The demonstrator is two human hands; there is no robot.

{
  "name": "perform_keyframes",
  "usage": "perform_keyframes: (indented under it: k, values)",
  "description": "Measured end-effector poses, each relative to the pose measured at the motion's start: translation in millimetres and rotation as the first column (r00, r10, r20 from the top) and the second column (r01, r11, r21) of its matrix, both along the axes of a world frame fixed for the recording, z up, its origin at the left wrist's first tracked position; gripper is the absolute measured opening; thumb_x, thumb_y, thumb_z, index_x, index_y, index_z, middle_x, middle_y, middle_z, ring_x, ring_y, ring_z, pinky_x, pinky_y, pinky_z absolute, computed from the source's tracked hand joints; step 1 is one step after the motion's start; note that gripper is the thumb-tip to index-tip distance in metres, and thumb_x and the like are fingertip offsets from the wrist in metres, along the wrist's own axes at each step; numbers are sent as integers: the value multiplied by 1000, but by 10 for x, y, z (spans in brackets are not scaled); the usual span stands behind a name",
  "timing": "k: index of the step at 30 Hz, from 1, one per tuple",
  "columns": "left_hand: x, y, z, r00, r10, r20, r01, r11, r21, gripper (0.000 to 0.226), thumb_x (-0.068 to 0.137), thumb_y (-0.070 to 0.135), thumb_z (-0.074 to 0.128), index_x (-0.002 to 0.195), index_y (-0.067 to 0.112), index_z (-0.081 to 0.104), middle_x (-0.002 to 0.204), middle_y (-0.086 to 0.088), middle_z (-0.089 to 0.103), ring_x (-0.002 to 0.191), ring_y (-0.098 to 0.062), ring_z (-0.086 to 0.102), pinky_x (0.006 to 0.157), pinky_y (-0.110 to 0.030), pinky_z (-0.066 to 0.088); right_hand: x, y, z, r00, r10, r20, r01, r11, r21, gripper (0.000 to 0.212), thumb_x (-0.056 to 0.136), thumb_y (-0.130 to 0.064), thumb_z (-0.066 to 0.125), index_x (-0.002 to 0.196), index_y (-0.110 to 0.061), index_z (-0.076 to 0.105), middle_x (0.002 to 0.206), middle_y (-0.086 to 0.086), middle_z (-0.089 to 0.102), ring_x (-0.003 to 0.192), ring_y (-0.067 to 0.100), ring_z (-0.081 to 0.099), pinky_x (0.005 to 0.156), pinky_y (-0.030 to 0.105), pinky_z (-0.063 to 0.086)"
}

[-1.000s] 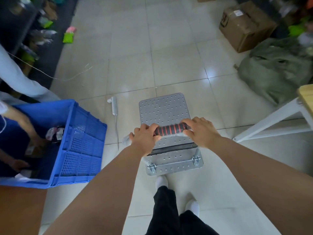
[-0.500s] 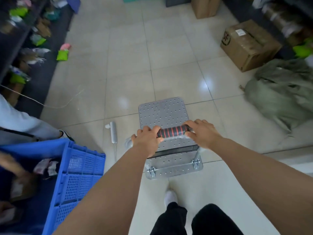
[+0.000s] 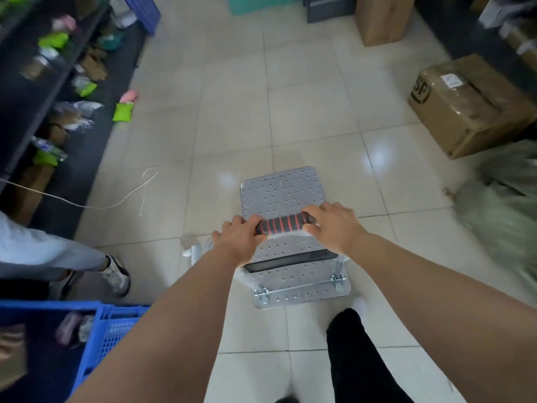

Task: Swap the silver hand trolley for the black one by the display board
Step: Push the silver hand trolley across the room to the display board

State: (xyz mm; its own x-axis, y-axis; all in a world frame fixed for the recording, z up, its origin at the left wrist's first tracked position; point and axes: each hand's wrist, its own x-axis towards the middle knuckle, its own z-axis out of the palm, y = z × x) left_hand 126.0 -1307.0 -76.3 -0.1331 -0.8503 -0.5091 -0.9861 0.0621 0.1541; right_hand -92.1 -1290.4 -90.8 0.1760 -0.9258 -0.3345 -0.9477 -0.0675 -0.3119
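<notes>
The silver hand trolley [image 3: 283, 189] stands on the tiled floor straight in front of me, its perforated metal deck pointing away. Its handle [image 3: 283, 223] has a black grip with red rings. My left hand [image 3: 239, 238] is closed around the left end of that grip and my right hand [image 3: 334, 225] around the right end. No black trolley or display board is in view.
A blue plastic crate [image 3: 107, 330] sits at lower left, beside another person's leg and shoe [image 3: 116, 273]. Dark shelves [image 3: 43, 91] with goods line the left. A white cord [image 3: 136, 189] lies on the floor. Cardboard boxes [image 3: 467, 106] and a greenish sack [image 3: 505, 205] stand right.
I have walked forward with the trolley down the aisle. The blue crate has slid back to my lower left and boxes at the far end have come into view. Both hands kept their hold.
</notes>
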Motion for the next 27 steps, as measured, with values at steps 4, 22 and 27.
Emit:
perform_keyframes:
  k: [4, 22, 27]
  values:
    - [-319, -537, 24, 996, 92, -23, -92, 996, -4, 31, 97, 43, 45, 128, 39, 43, 124, -4, 45, 117, -29, 44, 107, -59, 29, -297, -700, 49, 998, 57, 3, -57, 997, 55, 32, 95, -39, 42, 125, -27, 44, 114, 7, 58, 108, 29, 52, 94, 47, 44]
    - [-1048, -3111, -144, 992, 4, -128, -12, 998, -58, 27, 97, 44, 46, 124, 40, 45, 128, -4, 45, 118, -31, 42, 105, -60, 29, -1066, -3144, 20, 999, -18, -26, 18, 1000, 14, 30, 97, -36, 43, 126, -29, 44, 106, 6, 57, 101, 26, 51, 88, 41, 44]
    - [-1086, -4072, -109, 990, -54, -127, 50, 998, -35, 26, 98, 42, 44, 124, 37, 44, 124, -5, 47, 116, -32, 44, 104, -58, 30, -1102, -4018, 0, 997, -79, -8, 80, 996, 45, 33, 97, -36, 43, 129, -28, 43, 111, 7, 57, 104, 27, 51, 92, 41, 45]
